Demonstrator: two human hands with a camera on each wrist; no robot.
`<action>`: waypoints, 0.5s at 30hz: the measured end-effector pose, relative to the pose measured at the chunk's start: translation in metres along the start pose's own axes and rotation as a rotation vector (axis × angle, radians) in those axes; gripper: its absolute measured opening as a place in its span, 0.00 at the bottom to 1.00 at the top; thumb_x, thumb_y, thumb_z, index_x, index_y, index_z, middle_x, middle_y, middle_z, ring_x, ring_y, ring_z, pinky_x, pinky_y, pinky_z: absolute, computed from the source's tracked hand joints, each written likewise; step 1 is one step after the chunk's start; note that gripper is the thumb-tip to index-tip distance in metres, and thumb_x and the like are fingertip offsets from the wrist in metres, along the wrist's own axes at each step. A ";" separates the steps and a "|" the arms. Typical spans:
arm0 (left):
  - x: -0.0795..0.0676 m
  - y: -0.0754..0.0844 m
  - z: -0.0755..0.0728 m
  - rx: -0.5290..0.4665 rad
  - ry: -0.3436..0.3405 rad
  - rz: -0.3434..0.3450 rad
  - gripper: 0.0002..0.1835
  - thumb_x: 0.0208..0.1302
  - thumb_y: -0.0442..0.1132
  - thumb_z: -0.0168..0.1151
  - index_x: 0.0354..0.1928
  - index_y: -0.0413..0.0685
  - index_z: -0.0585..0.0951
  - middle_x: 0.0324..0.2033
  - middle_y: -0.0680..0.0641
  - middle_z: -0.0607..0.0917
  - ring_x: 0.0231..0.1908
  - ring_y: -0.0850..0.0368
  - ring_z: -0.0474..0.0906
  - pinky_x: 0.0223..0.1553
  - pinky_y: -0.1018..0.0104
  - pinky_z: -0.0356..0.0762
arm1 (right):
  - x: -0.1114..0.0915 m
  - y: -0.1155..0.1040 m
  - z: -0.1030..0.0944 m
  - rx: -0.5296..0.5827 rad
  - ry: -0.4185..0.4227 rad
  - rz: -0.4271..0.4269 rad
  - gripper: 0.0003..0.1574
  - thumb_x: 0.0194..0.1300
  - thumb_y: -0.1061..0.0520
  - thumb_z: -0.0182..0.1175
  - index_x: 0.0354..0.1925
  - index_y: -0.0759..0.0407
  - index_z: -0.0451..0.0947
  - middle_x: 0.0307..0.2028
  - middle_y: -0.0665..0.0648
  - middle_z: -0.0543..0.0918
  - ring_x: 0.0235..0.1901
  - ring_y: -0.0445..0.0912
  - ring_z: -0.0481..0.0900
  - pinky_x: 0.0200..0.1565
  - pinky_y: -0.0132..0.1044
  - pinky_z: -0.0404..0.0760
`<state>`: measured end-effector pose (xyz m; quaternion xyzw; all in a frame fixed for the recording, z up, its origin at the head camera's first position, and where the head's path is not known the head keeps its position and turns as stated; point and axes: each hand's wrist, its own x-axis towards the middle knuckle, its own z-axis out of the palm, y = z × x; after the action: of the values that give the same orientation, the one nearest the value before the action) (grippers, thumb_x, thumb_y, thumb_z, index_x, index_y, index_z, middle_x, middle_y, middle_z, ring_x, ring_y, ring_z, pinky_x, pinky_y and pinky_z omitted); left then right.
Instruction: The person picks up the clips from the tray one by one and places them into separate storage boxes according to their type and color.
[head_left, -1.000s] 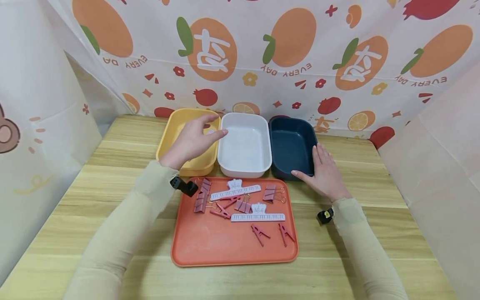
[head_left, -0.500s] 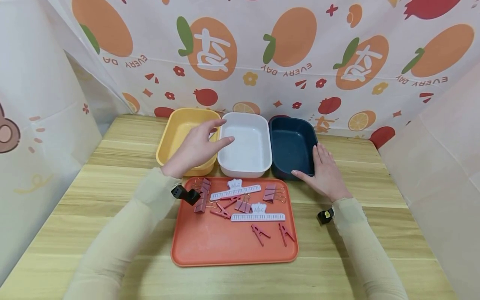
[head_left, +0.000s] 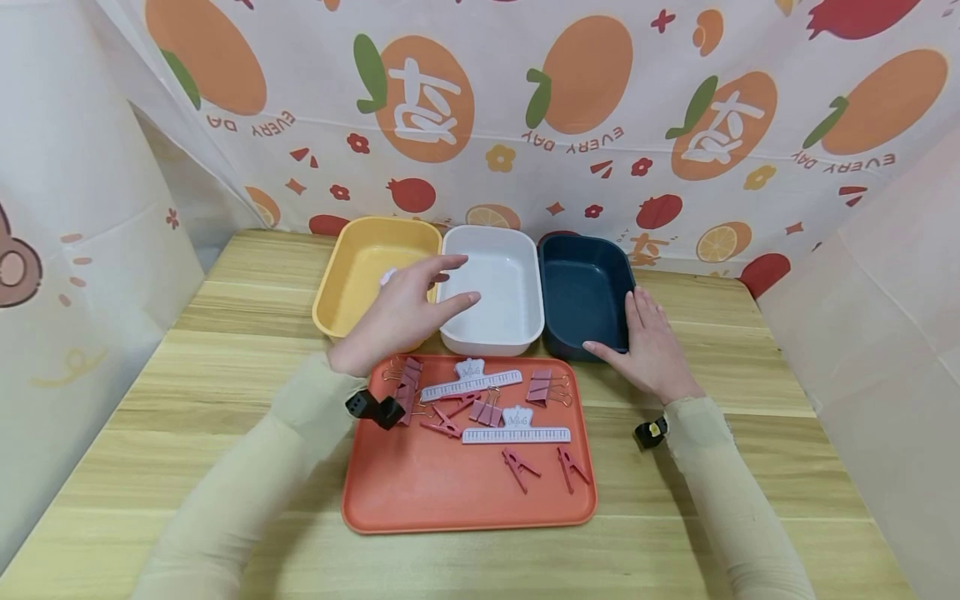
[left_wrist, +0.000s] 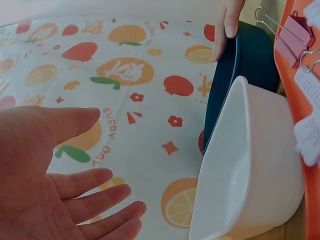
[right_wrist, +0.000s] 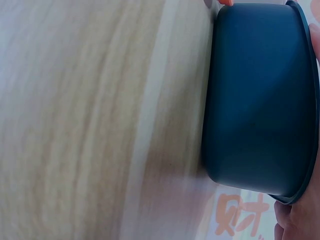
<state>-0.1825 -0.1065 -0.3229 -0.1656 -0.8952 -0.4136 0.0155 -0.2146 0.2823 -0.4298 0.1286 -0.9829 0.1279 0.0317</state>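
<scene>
My left hand hovers over the right part of the yellow bin, its fingertips reaching above the white bin. Thumb and fingers are spread apart with nothing between them, as the left wrist view also shows. A pale lilac piece peeks out behind that hand in the yellow bin. My right hand rests against the dark blue bin, its straight fingers along the right rim and the thumb at the near rim. Inside the white and dark blue bins only bare floor shows.
An orange-red tray lies in front of the bins. It carries pink binder clips, two keyboard-patterned long clips and several red clothespins. A fruit-print cloth hangs behind the bins.
My left hand has drifted right and slightly nearer, from over the yellow bin toward the white one, uncovering the lilac piece. My right hand has stayed at the dark blue bin.
</scene>
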 end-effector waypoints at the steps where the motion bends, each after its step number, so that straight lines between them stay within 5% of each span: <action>1: -0.001 0.001 0.001 -0.005 -0.001 0.002 0.35 0.69 0.56 0.65 0.72 0.46 0.72 0.67 0.45 0.75 0.62 0.45 0.74 0.60 0.48 0.73 | 0.000 0.000 0.000 0.000 0.000 0.001 0.75 0.61 0.17 0.53 0.79 0.68 0.42 0.80 0.65 0.41 0.78 0.56 0.36 0.75 0.53 0.38; 15: -0.012 0.007 0.012 -0.022 -0.033 0.021 0.36 0.68 0.55 0.67 0.72 0.47 0.71 0.67 0.45 0.75 0.61 0.44 0.74 0.59 0.47 0.75 | 0.000 0.000 0.001 0.003 -0.008 0.008 0.76 0.61 0.16 0.52 0.80 0.67 0.40 0.80 0.64 0.40 0.78 0.56 0.35 0.75 0.53 0.38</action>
<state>-0.1675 -0.0968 -0.3277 -0.1820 -0.8889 -0.4204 0.0035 -0.2141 0.2819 -0.4304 0.1252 -0.9833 0.1291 0.0271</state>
